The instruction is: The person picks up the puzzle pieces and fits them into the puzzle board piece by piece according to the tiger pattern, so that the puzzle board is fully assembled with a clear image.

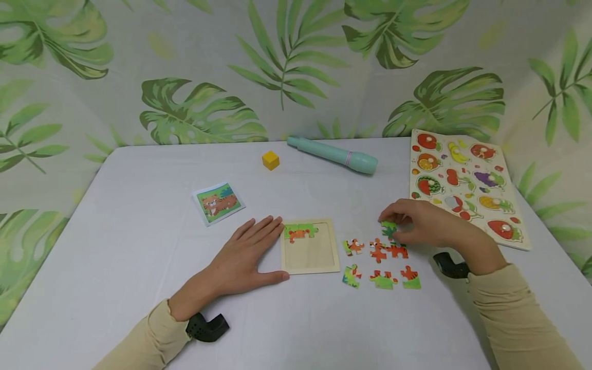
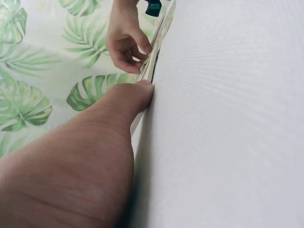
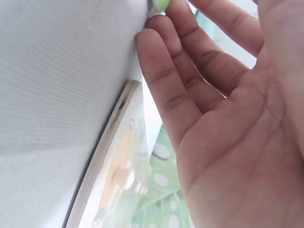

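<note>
In the head view my left hand (image 1: 245, 257) lies flat with straight fingers, its fingertips and thumb touching the left side of a square wooden puzzle tray (image 1: 310, 263). Joined green and orange puzzle pieces (image 1: 299, 232) sit along the tray's upper left. To the right, my right hand (image 1: 423, 223) pinches a green puzzle piece (image 1: 389, 229) between thumb and fingers; a sliver of that piece (image 3: 162, 4) shows at the fingertips in the right wrist view. Several loose tiger-striped puzzle pieces (image 1: 382, 279) lie in two rows between the tray and this hand.
A fruit peg board (image 1: 441, 177) lies at the right, close to my right forearm. Behind the tray are a yellow cube (image 1: 270, 160) and a mint-green tube-like object (image 1: 333, 153). A small tiger picture card (image 1: 218, 203) lies at the left, beyond my left hand.
</note>
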A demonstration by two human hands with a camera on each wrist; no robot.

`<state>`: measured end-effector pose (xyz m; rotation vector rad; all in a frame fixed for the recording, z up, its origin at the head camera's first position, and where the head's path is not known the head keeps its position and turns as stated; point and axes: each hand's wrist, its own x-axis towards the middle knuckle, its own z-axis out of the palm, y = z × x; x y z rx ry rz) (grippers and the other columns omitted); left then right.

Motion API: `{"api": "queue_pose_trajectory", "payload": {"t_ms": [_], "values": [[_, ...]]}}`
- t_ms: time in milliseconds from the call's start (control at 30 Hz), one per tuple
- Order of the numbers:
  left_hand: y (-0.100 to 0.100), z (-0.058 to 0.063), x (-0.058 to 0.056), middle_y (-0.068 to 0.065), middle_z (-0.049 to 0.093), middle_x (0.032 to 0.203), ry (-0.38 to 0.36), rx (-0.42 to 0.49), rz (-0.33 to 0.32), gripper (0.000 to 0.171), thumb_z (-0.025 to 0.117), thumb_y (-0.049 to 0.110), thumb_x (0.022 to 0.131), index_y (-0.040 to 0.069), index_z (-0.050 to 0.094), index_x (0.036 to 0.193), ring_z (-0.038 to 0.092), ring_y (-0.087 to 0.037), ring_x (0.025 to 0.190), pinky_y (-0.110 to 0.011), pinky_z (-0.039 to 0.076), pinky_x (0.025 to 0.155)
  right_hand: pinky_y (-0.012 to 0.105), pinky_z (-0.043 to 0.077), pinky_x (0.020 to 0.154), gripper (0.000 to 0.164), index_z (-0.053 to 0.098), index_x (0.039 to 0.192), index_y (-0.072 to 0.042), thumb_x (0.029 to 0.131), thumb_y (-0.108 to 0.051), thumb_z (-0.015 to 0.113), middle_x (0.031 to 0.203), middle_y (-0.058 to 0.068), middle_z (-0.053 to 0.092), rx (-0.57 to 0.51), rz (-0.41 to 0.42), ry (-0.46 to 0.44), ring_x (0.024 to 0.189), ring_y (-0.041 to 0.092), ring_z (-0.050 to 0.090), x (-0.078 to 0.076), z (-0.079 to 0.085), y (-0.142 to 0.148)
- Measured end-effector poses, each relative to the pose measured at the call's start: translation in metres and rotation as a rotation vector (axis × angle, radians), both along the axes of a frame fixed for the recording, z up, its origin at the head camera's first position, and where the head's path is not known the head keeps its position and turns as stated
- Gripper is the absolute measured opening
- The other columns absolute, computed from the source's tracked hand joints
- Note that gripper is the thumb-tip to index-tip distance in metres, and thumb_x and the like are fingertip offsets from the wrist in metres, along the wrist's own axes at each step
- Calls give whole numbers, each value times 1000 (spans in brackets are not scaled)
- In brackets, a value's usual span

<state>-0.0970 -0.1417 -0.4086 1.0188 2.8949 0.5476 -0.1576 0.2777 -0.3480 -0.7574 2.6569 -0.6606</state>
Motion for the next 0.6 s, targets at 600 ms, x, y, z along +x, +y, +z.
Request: {"api": "queue_pose_trajectory", "payload": {"t_ms": [600], "values": [[0,1,0,-1,25,171,-7,-9,3,99,64,67,91,10,30,163,18,-20,159,-45,13,130,35,57,85,33,74,116,-15,83,-8,77,108,-8,70,58,16,68,95,10,63,-2,-2,-4]]}}
